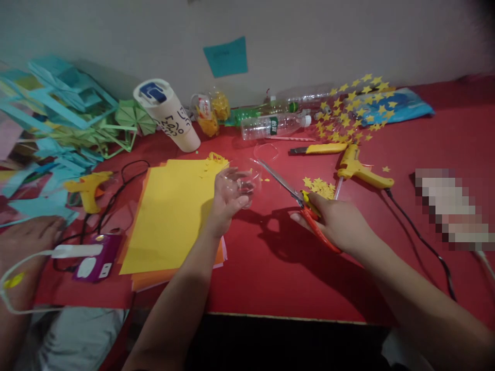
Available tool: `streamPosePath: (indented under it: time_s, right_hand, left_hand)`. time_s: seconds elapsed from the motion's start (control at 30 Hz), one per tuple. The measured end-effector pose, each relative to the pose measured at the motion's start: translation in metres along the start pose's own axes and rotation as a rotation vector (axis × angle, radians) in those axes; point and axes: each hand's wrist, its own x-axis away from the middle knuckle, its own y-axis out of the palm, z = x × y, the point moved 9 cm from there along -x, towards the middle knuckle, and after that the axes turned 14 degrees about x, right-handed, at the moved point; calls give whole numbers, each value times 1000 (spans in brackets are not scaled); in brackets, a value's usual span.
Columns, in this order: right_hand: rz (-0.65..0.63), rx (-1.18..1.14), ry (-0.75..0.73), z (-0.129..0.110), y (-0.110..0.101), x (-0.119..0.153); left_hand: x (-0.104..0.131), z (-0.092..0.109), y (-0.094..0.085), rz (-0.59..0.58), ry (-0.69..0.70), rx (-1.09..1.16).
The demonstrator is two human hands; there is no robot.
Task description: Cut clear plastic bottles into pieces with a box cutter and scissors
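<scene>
Holding a clear plastic piece (254,181) in the curled grip of the left hand (232,198), above the red tabletop (251,273), perhaps for keeping it steady; grasping scissors (299,198) by their handles in the right hand (342,221), with blades directed toward the plastic, likely for easy reach.

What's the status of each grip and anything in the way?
Right grip on scissors. Left grip holding clear plastic. Star pile beside right grip, maybe in the way.

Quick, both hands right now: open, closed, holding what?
Left hand: closed, holding a clear plastic piece.
Right hand: closed, holding scissors by the red handles.
</scene>
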Motion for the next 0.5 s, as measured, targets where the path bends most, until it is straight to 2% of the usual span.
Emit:
streamPosePath:
  time_s: [0.17,0.3,0.5]
  right_hand:
    - [16,52,-29,-5,0,2]
    - [46,61,-57,-8,-4,3]
    - [100,120,-50,-7,-7,4]
  left_hand:
    - [4,19,2,30,252,-189]
    - [6,26,7,-10,327,-296]
    - [8,32,6,5,387,-424]
